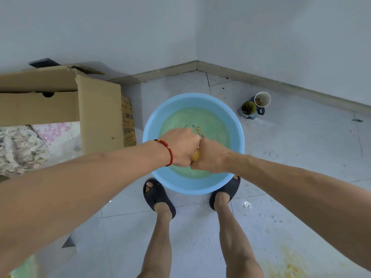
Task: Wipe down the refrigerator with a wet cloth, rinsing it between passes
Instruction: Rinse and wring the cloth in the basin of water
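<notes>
A blue basin [158,117] holding greenish water stands on the tiled floor between my feet and the wall corner. Both my fists meet knuckle to knuckle above the basin. My left hand [181,147], with a red bracelet at the wrist, and my right hand [210,157] are both clenched around a yellow cloth [196,155]. Only a small bulge of the cloth shows between the fists. Drops and ripples mark the water just beyond my hands. The refrigerator is out of view.
An open cardboard box [96,109] stands at the left, with patterned fabric [22,147] below it. Two cups [256,104] sit on the floor to the right of the basin. Walls meet in a corner behind. A yellowish stain [287,265] marks the floor at lower right.
</notes>
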